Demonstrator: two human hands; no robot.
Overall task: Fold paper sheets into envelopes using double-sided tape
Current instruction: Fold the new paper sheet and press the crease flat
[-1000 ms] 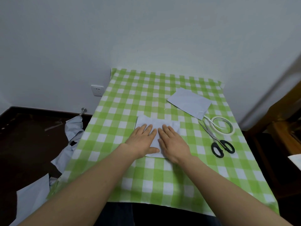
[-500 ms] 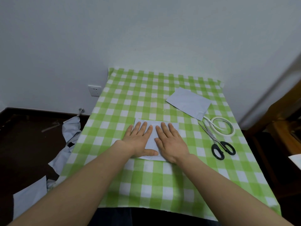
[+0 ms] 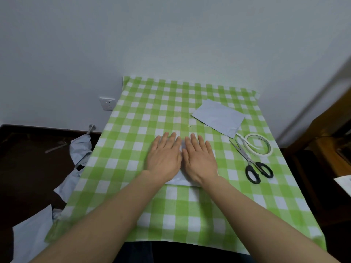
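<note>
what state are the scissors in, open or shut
Shut. The scissors lie flat on the checked cloth, blades together in one narrow line, black handle loops side by side.

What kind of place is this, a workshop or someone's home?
Most likely a home room used for crafts: a green checked tablecloth against a plain white wall with a wall socket, scissors and a tape roll at hand, paper scraps on the dark floor.

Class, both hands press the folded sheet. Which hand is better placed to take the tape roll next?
Right hand: the tape roll lies on its side; the left hand would cross over.
</note>
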